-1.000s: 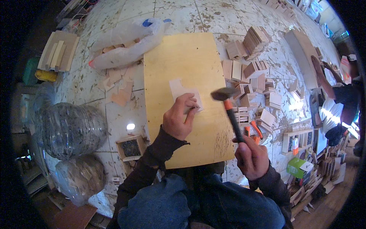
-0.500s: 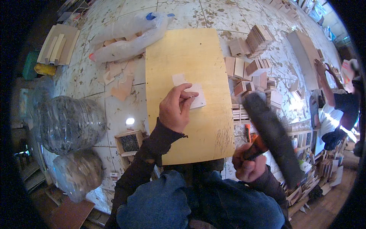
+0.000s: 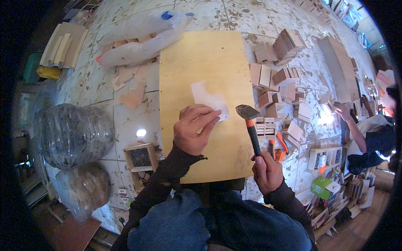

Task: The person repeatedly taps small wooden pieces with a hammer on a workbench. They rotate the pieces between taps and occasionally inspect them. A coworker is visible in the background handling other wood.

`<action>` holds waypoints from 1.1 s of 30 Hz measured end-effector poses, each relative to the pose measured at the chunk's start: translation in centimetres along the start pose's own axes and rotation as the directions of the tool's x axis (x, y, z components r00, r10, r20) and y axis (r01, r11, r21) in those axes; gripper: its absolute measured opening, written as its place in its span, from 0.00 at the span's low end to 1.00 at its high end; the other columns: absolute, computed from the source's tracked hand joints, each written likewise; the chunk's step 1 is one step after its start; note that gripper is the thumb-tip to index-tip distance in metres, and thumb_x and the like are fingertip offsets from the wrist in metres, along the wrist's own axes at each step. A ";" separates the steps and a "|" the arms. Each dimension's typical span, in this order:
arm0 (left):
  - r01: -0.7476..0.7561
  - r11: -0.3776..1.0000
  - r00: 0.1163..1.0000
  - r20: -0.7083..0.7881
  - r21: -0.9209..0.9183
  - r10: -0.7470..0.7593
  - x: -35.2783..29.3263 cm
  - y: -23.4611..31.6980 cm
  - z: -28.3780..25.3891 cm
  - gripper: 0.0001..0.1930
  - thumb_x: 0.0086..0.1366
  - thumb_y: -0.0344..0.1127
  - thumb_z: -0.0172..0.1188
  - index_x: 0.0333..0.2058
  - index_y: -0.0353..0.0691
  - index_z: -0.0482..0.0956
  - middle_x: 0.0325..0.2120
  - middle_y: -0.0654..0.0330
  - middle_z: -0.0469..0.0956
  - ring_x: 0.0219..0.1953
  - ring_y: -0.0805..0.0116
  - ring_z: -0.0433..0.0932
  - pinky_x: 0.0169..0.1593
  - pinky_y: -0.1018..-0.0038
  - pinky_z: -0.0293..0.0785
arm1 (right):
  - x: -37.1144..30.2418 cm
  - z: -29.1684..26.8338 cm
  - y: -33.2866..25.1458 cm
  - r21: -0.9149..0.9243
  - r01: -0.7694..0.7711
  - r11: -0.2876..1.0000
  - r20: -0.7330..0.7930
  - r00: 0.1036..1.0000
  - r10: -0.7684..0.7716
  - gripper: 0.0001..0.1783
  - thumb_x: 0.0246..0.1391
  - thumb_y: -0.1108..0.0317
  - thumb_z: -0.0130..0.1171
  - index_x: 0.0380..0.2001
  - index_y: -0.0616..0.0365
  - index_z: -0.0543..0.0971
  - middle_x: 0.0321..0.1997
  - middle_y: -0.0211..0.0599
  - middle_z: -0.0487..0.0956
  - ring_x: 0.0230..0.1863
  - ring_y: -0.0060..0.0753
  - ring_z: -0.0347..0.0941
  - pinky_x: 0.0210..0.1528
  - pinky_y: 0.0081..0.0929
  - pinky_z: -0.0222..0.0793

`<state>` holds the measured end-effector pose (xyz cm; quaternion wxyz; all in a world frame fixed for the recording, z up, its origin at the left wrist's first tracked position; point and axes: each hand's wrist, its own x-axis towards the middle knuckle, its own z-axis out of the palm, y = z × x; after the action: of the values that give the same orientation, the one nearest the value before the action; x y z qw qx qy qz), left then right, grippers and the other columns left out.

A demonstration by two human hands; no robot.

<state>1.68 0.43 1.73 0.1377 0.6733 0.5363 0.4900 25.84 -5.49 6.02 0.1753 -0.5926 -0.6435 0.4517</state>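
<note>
A large yellow plywood board (image 3: 201,62) lies on the floor in front of me. On it rests a small pale wooden piece (image 3: 207,98). My left hand (image 3: 193,129) presses down on that piece's near edge, fingers pinched together. My right hand (image 3: 267,170) grips the black-and-orange handle of a hammer (image 3: 250,125). The hammer head hangs just right of the pale piece, near the board's right edge.
Stacks of small wooden blocks (image 3: 276,79) cover the floor to the right. Clear plastic bags (image 3: 138,35) lie at the back, bulging bags (image 3: 73,134) at the left. A small wooden box (image 3: 141,159) sits near my left arm. Another person (image 3: 368,134) crouches at the far right.
The hammer was raised high and blurred half a second ago; now its head has come down beside the pale piece. My left hand stays on the piece.
</note>
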 end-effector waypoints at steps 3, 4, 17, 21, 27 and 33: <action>-0.045 0.999 0.998 0.035 0.023 0.044 -0.3 -0.4 0.3 0.12 0.49 0.24 0.67 0.35 0.41 0.83 0.31 0.59 0.81 0.38 0.61 0.79 0.45 0.69 0.72 | -0.4 -0.4 -1.6 0.015 0.105 0.994 0.007 0.994 -0.105 0.18 0.67 0.58 0.40 0.33 0.62 0.72 0.13 0.30 0.70 0.13 0.22 0.67 0.18 0.23 0.62; -0.041 0.999 0.999 0.024 0.021 0.040 -0.5 -0.5 0.5 0.12 0.50 0.25 0.67 0.36 0.42 0.83 0.31 0.60 0.81 0.38 0.62 0.79 0.45 0.68 0.70 | -0.7 -0.7 -2.0 0.031 0.120 0.992 0.019 0.993 -0.121 0.18 0.66 0.58 0.40 0.34 0.62 0.72 0.13 0.30 0.70 0.13 0.22 0.67 0.18 0.23 0.62; 0.006 0.990 1.000 -0.004 0.143 -0.006 -1.2 -1.1 -0.9 0.25 0.48 0.35 0.72 0.47 0.42 0.78 0.50 0.52 0.74 0.56 0.54 0.68 0.53 0.63 0.70 | -2.1 -2.9 -4.3 0.177 0.138 0.974 -0.064 0.990 -0.129 0.20 0.63 0.54 0.45 0.28 0.59 0.73 0.12 0.33 0.69 0.11 0.26 0.67 0.15 0.26 0.62; 0.069 0.995 0.994 0.074 0.073 -0.075 -2.3 -2.1 -0.7 0.23 0.51 0.32 0.70 0.48 0.41 0.79 0.47 0.49 0.75 0.53 0.53 0.72 0.52 0.64 0.73 | -2.2 -2.5 -4.1 0.665 0.170 0.727 0.004 0.973 -0.231 0.19 0.58 0.62 0.53 0.16 0.57 0.66 0.10 0.34 0.65 0.11 0.28 0.64 0.16 0.29 0.62; -0.020 0.994 0.998 0.065 0.104 0.014 -3.0 -2.6 0.0 0.23 0.52 0.29 0.68 0.49 0.40 0.79 0.46 0.49 0.76 0.50 0.51 0.75 0.51 0.65 0.75 | -0.4 0.2 -2.5 -0.013 0.078 0.997 0.080 0.994 -0.077 0.18 0.64 0.56 0.43 0.34 0.62 0.70 0.16 0.39 0.72 0.17 0.34 0.70 0.20 0.32 0.64; -0.006 0.996 0.999 0.049 0.087 0.002 -3.1 -2.4 0.0 0.22 0.52 0.30 0.67 0.49 0.40 0.79 0.45 0.49 0.77 0.51 0.51 0.75 0.51 0.64 0.74 | -0.5 0.5 -0.8 0.218 0.464 0.859 0.010 0.879 -0.477 0.14 0.60 0.61 0.52 0.26 0.59 0.68 0.16 0.38 0.68 0.14 0.38 0.66 0.17 0.31 0.60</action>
<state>0.49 -1.26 -1.54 0.1202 0.6914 0.5524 0.4497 25.12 -6.05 6.53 0.3212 -0.3810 -0.7228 0.4788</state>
